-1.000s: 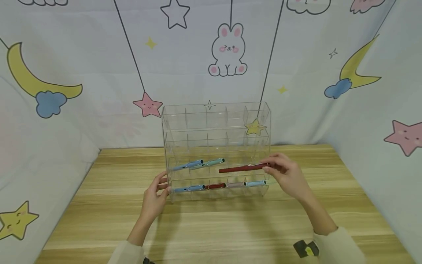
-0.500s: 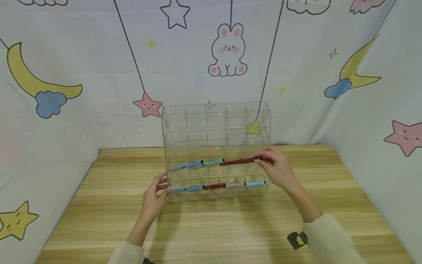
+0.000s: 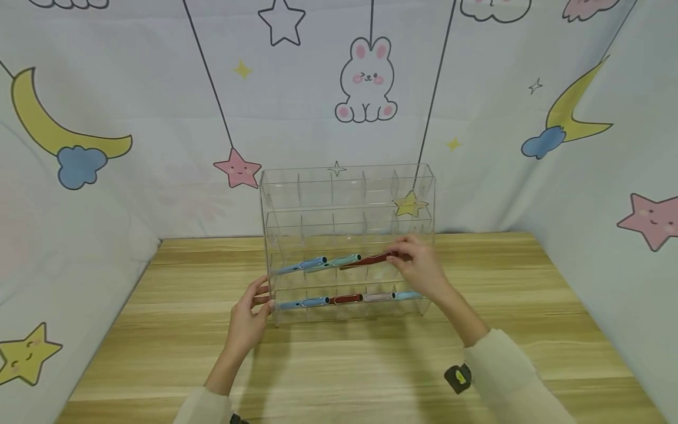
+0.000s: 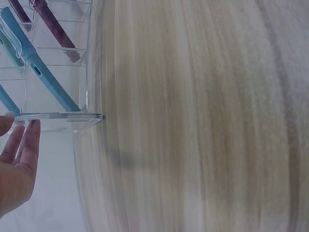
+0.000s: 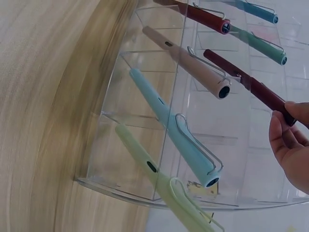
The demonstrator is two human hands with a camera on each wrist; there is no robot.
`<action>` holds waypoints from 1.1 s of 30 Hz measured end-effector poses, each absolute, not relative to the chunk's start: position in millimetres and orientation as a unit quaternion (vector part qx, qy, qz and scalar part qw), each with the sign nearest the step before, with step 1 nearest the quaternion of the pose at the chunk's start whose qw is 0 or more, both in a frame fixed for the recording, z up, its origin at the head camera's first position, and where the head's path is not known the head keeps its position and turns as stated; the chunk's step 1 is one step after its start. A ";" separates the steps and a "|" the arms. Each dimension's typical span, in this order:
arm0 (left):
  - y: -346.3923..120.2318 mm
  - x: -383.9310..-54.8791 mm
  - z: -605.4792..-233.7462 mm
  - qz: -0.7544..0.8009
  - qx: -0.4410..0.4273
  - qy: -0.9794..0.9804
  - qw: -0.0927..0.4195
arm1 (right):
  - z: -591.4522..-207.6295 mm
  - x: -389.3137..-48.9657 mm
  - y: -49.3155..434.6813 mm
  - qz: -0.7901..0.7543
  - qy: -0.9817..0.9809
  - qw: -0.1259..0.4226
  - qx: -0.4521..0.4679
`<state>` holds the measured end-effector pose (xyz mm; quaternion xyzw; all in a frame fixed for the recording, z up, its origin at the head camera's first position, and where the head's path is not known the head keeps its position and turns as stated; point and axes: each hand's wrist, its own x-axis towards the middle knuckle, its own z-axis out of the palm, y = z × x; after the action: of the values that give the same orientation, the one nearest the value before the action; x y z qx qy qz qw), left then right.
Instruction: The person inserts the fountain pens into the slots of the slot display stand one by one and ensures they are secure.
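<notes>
A clear acrylic tiered rack (image 3: 346,224) stands on the table. My left hand (image 3: 249,315) holds its left side panel, the thumb at the front edge and the fingers along the outside. My right hand (image 3: 421,268) pinches a dark red pen (image 5: 265,94) by its cap end. That pen slants over the second tier from the bottom, right of a green pen (image 3: 346,259) and a blue pen (image 3: 312,264). Whether its far end touches the rack, I cannot tell. Lowest tier: blue (image 3: 312,302), red (image 3: 346,299), pinkish (image 3: 378,297), light blue (image 5: 195,150) and pale green pens (image 5: 140,150).
The upper two tiers of the rack show thin clear dividers. Wood-grain table (image 3: 339,371) runs around the rack. A white printed cloth (image 3: 296,118) hangs behind and at both sides. A black wrist device (image 3: 458,378) sits by the right sleeve.
My right hand has moved left and slightly up with the dark red pen, from in front of the rack's right side to over the second tier. The left hand stays on the panel.
</notes>
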<state>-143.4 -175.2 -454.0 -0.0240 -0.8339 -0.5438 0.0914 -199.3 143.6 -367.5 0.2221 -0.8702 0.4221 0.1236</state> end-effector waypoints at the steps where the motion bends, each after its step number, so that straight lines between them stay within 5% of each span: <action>1: -175.2 -143.4 -454.0 -0.544 -0.024 -0.834 0.091 | -367.9 -199.5 142.4 0.418 -0.872 0.123 0.224; 33: -174.1 -143.8 -454.1 -0.543 -0.015 -0.835 0.086 | -369.8 -197.9 148.6 0.420 -0.877 0.106 0.209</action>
<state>-143.8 -174.1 -454.1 -0.0147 -0.8352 -0.5430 0.0864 -197.9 148.6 -369.8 0.2092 -0.8768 0.4200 0.1057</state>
